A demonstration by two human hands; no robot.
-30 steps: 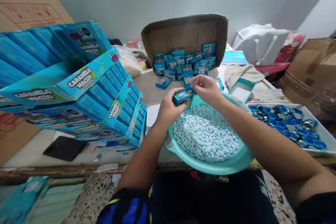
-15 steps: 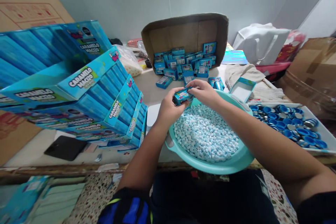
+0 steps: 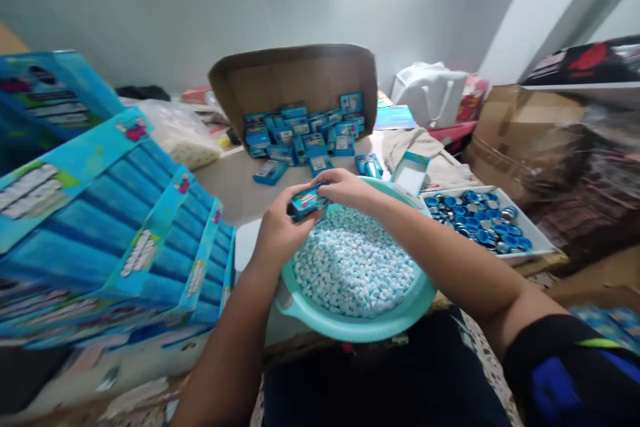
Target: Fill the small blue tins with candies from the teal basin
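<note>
Over the far left part of the turquoise basin (image 3: 357, 330), my left hand (image 3: 285, 223) grasps a small blue box (image 3: 305, 201), with the thumb along its upper edge and the fingers beneath it. My right hand (image 3: 336, 188) meets the same box at its right end, fingers bent against it; I cannot tell whether they pinch the end or only press on it. Below both hands, small pale blue and white candies (image 3: 355, 267) fill much of the basin, which sits at the near edge of the desk (image 3: 220, 183). Just beyond the far right rim, an open carton (image 3: 411, 175) shows me its pale inside. To the right, a white tray (image 3: 537, 243) holds a jumble of blue and silvery caps (image 3: 480, 220). Past the basin, a cardboard box (image 3: 295, 83) lies with its open side towards me, and a heap of blue packets (image 3: 300, 133) spills from it onto the desk. Close on my left rises a stack of blue display boxes (image 3: 135, 213). Farther back, right of the cardboard box, stands a white bag (image 3: 430, 97).
</note>
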